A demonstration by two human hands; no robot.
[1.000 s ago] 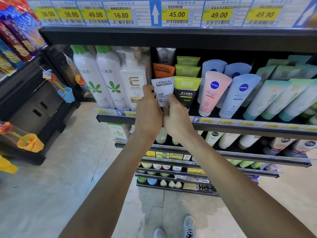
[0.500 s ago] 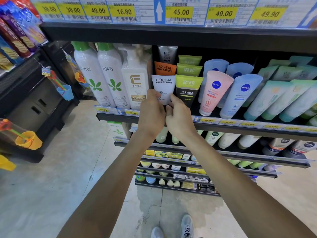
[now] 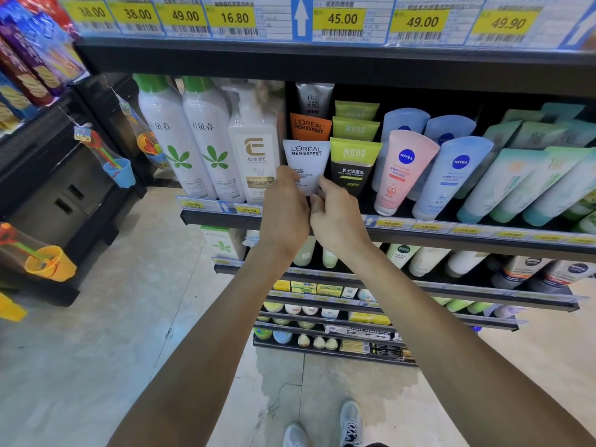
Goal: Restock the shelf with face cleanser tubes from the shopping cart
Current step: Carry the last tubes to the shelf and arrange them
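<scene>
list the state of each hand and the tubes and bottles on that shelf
left hand: gripping the white tube's lower left side
right hand: pinching the white tube's lower right side
white tube: upright, front of its row, held
orange tube: upright behind the white tube
green and black tube: upright, untouched
pink tube: leaning back
pump bottle: upright

White tube with black lettering, orange tube behind, lime-and-black tube, pink tube

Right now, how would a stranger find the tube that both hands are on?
Look at the shelf under the yellow price tags. Right of the Vitamin E pump bottle stands a white L'Oreal Men Expert tube, between both hands. Its neighbours are orange, behind, and green-black.
</scene>
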